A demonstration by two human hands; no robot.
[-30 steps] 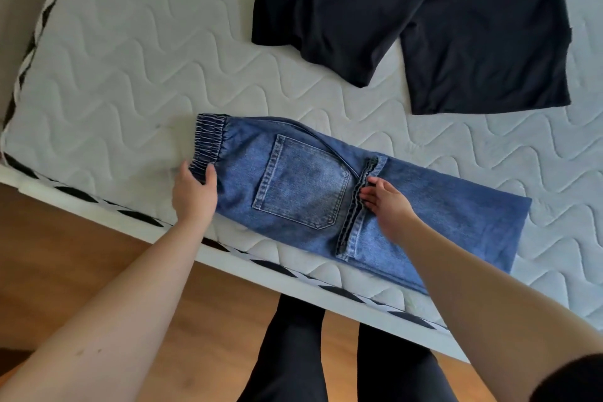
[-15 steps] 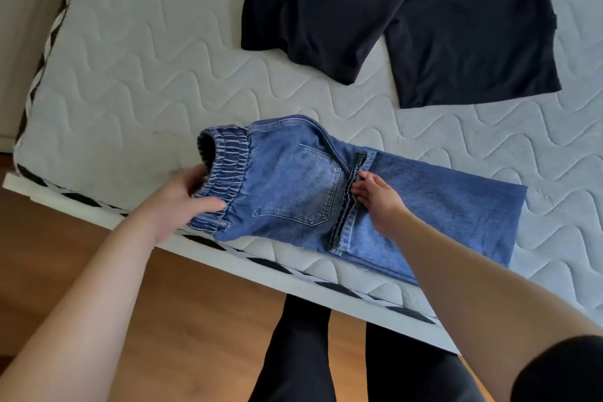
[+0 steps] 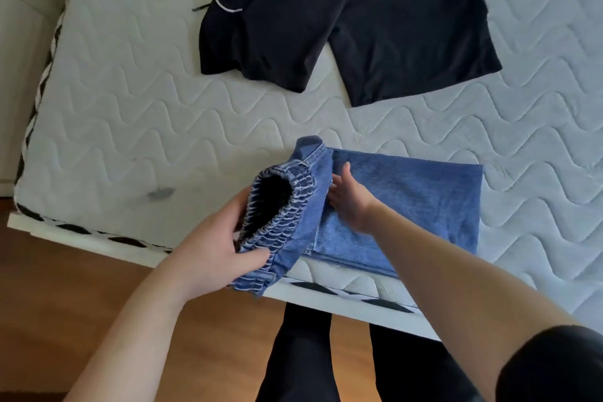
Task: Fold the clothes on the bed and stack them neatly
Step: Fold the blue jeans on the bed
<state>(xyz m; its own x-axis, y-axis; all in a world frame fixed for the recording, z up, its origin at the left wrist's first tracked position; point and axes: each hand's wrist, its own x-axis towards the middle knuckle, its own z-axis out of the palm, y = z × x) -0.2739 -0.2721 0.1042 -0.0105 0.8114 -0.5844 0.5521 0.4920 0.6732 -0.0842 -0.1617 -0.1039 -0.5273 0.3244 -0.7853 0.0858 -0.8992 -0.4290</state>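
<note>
Blue jeans (image 3: 414, 196) lie partly folded near the front edge of the white quilted mattress (image 3: 130, 114). My left hand (image 3: 208, 254) grips the elastic waistband end and holds it lifted, its opening turned toward me. My right hand (image 3: 350, 202) presses flat on the denim right beside the lifted part, fingers straight. Farther back, black shorts (image 3: 375, 29) with a white drawstring are spread out flat.
The mattress front edge with black-and-white trim (image 3: 342, 290) runs just below the jeans. A small grey mark (image 3: 160, 194) sits on the mattress at the left. Wooden floor (image 3: 81, 303) and my dark-trousered legs (image 3: 300, 362) are below.
My left hand has lifted the waistband end off the mattress and carried it rightward over the jeans. My right hand stayed pressed at the fold line.
</note>
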